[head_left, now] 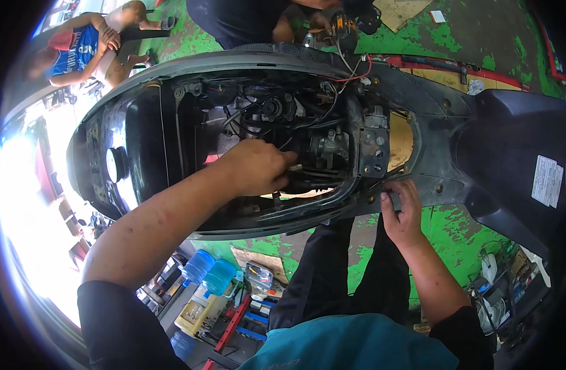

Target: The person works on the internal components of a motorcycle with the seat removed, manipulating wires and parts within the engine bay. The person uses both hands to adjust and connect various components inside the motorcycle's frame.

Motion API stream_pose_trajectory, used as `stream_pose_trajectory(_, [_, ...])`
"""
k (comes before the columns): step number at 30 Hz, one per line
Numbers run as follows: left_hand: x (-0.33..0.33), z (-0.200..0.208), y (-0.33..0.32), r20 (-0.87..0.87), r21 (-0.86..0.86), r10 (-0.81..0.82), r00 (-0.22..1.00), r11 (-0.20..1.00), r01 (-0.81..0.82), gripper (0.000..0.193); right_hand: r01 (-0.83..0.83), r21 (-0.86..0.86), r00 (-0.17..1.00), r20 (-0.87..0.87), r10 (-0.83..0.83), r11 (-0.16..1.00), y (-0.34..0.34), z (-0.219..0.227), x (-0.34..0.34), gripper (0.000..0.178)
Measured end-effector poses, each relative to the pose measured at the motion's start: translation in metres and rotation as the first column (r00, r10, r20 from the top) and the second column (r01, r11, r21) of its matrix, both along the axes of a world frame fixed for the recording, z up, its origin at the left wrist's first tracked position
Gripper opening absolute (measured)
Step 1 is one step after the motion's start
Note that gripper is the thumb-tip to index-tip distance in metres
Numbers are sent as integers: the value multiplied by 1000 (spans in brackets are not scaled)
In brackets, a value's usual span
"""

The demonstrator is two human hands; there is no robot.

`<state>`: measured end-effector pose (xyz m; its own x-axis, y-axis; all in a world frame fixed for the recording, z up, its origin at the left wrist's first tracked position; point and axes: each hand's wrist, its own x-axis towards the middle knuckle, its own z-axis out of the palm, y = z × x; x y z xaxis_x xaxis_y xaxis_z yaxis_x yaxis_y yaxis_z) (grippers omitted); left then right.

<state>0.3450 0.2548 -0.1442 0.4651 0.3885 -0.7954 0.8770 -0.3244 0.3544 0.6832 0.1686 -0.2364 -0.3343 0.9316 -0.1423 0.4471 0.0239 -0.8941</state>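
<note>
My left hand (258, 165) reaches across the near rim into the opened body of a motor scooter (418, 179). Its fingers are curled closed beside the engine parts (326, 148), and whatever they hold is hidden. A small pale piece (296, 167) shows just by the fingertips. At the near side of the dark plastic frame, to the right of the opening, my right hand (404, 213) has its fingers bent and the thumb close to them. What lies between those fingertips is too small to make out. Cables and hoses (258, 123) run across the bay.
Across the scooter a person in dark clothes holds a yellow-and-black power tool (343, 24). A red wire (357, 77) loops over the far rim. Another person (82, 46) sits at the upper left. Blue water jugs (218, 276) and a red metal frame (230, 333) stand behind my left arm.
</note>
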Motion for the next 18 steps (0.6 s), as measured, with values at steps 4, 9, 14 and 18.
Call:
stream_pose_trajectory(4, [-14,-13,-15,9,-102,105,994,989,-104,44,-152,89,986,81,145,984,11,-1,-12,26])
stream_pose_trajectory(9, [-7,-9,-19,-3,-138,220,976,966,-218,40,-364,104,929,117,352,926,27,-14,-28,41])
stream_pose_trajectory(14, [-19,-15,-24,-89,-347,-5,996,937,-26,47,-372,141,927,102,361,917,39,-20,-43,45])
stream_pose_trajectory(18, [-20,-17,-45,-33,-335,-55,998,941,41,54,-412,142,911,26,413,900,41,-26,-50,45])
